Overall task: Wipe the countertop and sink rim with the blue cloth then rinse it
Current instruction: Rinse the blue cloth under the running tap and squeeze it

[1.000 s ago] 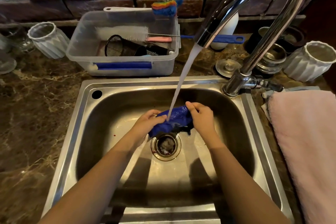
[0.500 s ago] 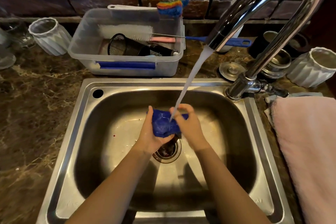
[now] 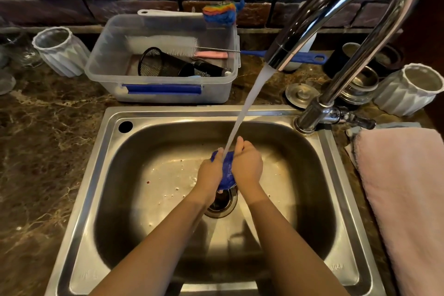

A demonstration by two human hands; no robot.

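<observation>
The cloth is bunched low in the sink, just above the drain. The left hand and the right hand each curl tightly round one side of it. Water from the tap strikes its top. A pink towel lies on the bench.

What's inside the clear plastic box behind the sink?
A black mesh cup lying on its side and a white bristle brush above it. Whatever is under the cup is covered.
</observation>
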